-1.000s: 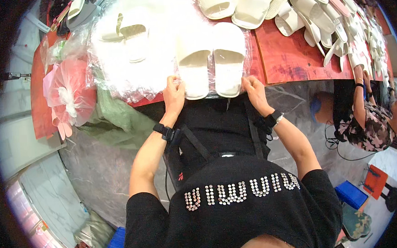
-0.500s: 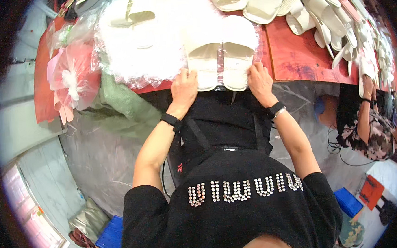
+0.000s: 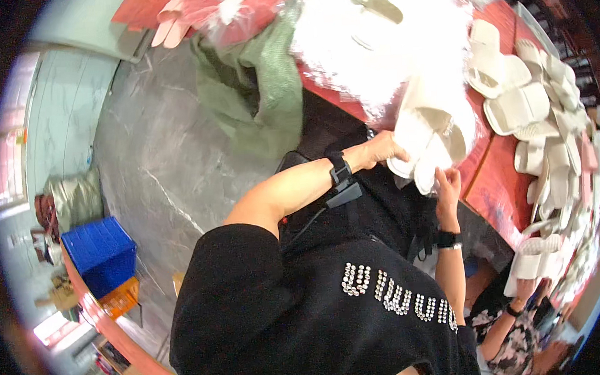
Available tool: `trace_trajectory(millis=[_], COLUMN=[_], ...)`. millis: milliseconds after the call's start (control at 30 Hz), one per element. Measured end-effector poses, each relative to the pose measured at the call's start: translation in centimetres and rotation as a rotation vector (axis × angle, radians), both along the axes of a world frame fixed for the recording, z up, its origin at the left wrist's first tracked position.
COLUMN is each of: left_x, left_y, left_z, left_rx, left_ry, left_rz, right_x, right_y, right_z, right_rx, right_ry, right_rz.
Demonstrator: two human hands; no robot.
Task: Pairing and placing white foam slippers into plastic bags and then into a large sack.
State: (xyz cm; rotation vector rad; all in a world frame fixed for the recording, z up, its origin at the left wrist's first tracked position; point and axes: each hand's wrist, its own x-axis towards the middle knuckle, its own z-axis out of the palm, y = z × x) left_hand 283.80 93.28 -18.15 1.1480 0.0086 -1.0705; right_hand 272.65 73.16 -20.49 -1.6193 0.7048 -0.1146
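My grips close on matt, smooth cream foam slippers (image 3: 425, 147); beside them fluffy white fur (image 3: 381, 61) in glossy clear plastic, on a worn red desk (image 3: 510, 183).

Two white slippers (image 3: 425, 143), stacked and tilted at the table edge.

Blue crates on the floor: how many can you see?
1. A single blue plastic crate sits on the grey floor at the far left, beside an orange box. Others may be hidden past the picture's dark rim.
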Motion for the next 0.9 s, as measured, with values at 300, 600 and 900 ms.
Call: trace_trajectory(millis=[300,600,900], left_x=[-0.3,-5.1,-7.0], left_y=[10.8,34.6,47.4], left_z=[1.6,2.7,-0.3], left_rx=[-0.287,0.09,0.184], left_ry=[-0.042,0.099,0.096], left_rz=[-0.069,0.55,0.933], right_x=[-1.5,10.5,16.7], right_y=[3.9,18.3,29.3], right_z=[8.6,10.5,4.0], right_rx=[0.442,0.342,-0.483], right_ry=[0.007,0.022,-0.511], right_rz=[0.538,1.44,1.455])
